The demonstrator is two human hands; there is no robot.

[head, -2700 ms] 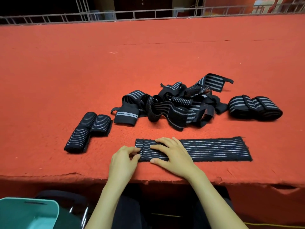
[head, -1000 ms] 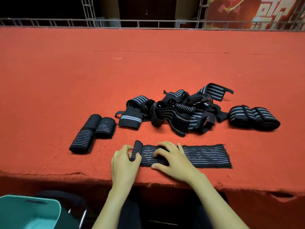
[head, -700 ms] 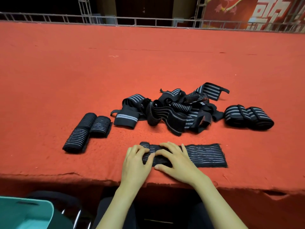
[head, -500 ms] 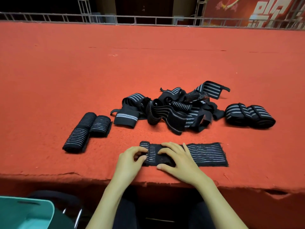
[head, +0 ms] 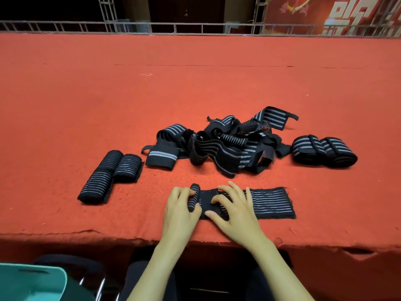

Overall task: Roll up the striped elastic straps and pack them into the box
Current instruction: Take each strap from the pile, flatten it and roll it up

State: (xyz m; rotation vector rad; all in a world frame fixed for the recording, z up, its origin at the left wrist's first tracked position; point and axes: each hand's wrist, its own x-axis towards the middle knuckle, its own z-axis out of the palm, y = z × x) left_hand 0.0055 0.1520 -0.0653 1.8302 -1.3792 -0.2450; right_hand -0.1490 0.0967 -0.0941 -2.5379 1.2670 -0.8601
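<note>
Both hands busy: left hand curls round the rolled end of the black grey-striped elastic strap, right hand pins it spread-fingered. I'd roll tight, edges square.

Red banner: characters illegible.

A long bench covered in worn red felt fills the room in front of me, with a faint seam running across it toward the far edge and a pale scrap of thread lying just on the near side of that line. Along the near edge the felt is frayed, and near the right corner it is torn into a ragged flap. Behind the far edge runs a grey metal railing with a truss post rising from it, a dark doorway and a red banner with white lettering beyond, while under the near edge at the left a black chair with shiny legs is tucked.
</note>
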